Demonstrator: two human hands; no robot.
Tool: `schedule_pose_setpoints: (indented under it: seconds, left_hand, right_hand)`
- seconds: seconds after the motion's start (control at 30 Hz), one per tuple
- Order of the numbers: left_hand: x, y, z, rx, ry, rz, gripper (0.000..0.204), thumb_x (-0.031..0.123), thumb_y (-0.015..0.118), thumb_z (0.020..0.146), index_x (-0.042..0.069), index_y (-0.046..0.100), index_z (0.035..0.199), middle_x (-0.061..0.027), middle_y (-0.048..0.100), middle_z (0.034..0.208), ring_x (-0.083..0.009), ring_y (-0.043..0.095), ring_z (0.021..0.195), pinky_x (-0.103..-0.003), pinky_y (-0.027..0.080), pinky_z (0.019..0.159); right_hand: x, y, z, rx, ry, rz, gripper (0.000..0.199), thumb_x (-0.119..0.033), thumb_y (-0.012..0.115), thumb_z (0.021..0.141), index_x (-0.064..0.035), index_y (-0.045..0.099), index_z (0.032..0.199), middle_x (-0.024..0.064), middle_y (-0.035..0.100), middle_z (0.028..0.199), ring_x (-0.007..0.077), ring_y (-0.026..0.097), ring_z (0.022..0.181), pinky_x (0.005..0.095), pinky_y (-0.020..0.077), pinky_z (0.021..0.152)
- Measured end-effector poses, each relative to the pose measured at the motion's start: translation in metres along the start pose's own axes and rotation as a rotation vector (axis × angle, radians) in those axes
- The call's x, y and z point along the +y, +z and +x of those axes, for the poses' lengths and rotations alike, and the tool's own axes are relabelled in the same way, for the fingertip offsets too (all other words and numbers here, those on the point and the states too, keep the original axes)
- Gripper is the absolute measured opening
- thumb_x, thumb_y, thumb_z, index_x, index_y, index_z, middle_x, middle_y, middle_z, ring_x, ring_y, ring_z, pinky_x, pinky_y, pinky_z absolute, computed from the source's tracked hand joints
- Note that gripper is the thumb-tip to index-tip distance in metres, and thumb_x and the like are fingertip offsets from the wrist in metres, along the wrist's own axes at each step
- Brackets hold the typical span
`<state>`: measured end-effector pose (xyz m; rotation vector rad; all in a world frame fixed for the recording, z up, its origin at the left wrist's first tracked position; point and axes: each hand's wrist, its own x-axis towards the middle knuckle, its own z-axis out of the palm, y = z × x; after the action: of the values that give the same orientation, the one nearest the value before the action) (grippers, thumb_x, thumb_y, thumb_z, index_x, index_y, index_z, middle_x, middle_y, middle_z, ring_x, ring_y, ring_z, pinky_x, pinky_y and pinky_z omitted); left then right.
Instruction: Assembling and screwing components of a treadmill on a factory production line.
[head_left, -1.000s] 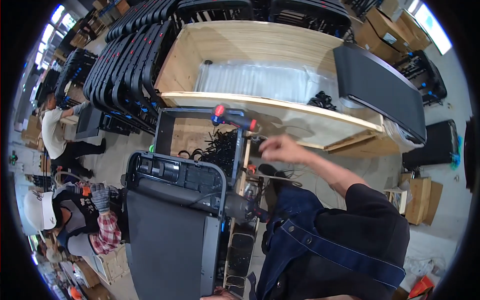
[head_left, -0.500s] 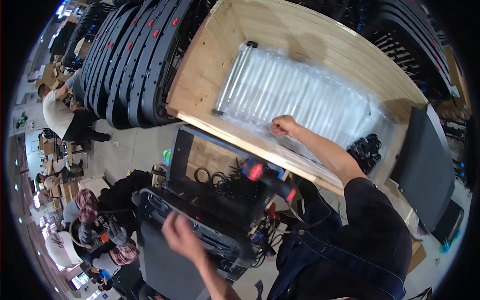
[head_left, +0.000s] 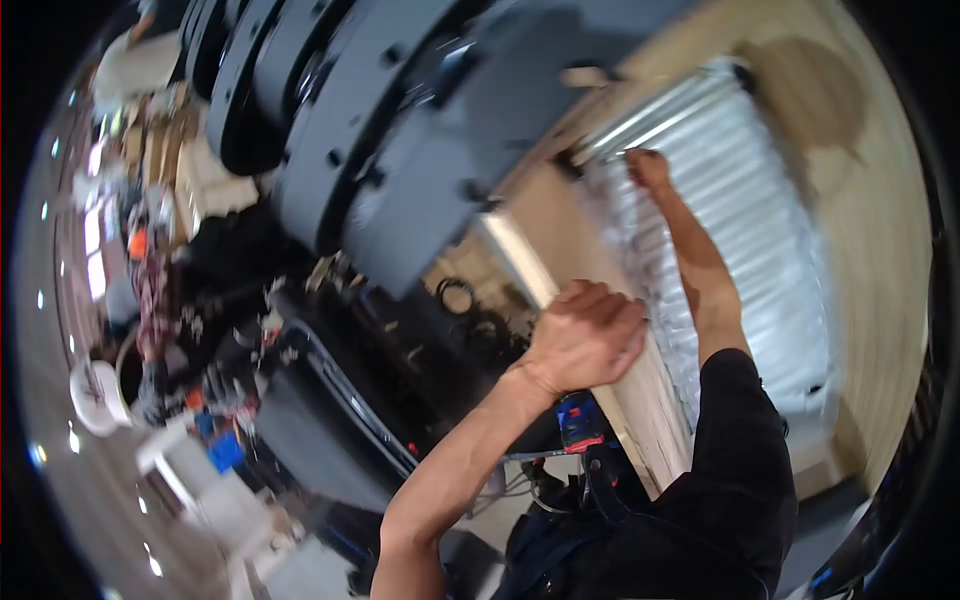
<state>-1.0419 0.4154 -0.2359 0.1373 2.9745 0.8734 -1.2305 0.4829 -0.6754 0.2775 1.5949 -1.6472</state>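
Note:
A large wooden crate (head_left: 860, 180) holds a long plastic-wrapped bundle of pale ribbed tubes (head_left: 760, 240). My right hand (head_left: 648, 168) reaches far into the crate, its fingers closed on the bundle's wrapping near its far end. My left hand (head_left: 585, 340) is curled over the crate's near wooden rim (head_left: 540, 275). The picture is motion-blurred and tilted.
Stacked black machine frames (head_left: 400, 120) lean along the crate's left side. Below the rim stands a black machine (head_left: 320, 400) with loose cables and a red-and-black handle (head_left: 578, 420). Other people crouch at the far left near a white helmet (head_left: 95, 395).
The view has swung and tilted sharply. My left hand rose from the black machine to the crate's rim. My right hand moved farther along the wrapped bundle.

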Motion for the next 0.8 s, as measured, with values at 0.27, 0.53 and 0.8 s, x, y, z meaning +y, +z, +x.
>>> schedule_pose_setpoints:
  seconds: [0.27, 0.53, 0.8]
  left_hand:
    - [-0.003, 0.007, -0.007, 0.074, 0.018, -0.023, 0.018, 0.019, 0.07, 0.076, 0.008, 0.068, 0.09, -0.0004, 0.056, 0.069, -0.0183, 0.057, 0.068, -0.03, 0.045, 0.073]
    - [0.004, 0.007, -0.009, 0.133, 0.054, -0.033, 0.01, 0.018, 0.068, 0.078, 0.01, 0.063, 0.079, -0.0049, 0.059, 0.066, -0.0233, 0.061, 0.068, -0.037, 0.048, 0.07]
    - [0.019, 0.023, -0.042, 0.306, 0.009, -0.006, 0.017, 0.023, 0.063, 0.089, 0.006, 0.064, 0.088, -0.0126, 0.066, 0.083, -0.0291, 0.063, 0.087, -0.043, 0.047, 0.084]
  right_hand:
    - [-0.023, 0.001, -0.003, 0.192, 0.087, 0.279, 0.03, -0.025, 0.076, 0.082, 0.0011, 0.063, 0.086, 0.0101, 0.063, 0.07, 0.0189, 0.063, 0.058, 0.0275, 0.0532, 0.05]
    - [-0.106, -0.093, -0.133, 0.284, 0.205, 0.356, 0.025, -0.013, 0.068, 0.089, -0.0146, 0.049, 0.073, -0.003, 0.038, 0.056, 0.0127, 0.036, 0.045, 0.0281, 0.0329, 0.042]
    - [-0.158, -0.128, -0.484, 0.136, -0.026, -0.458, 0.021, -0.017, 0.073, 0.083, -0.0071, 0.054, 0.082, 0.0013, 0.05, 0.054, 0.0126, 0.047, 0.039, 0.0276, 0.0368, 0.037]
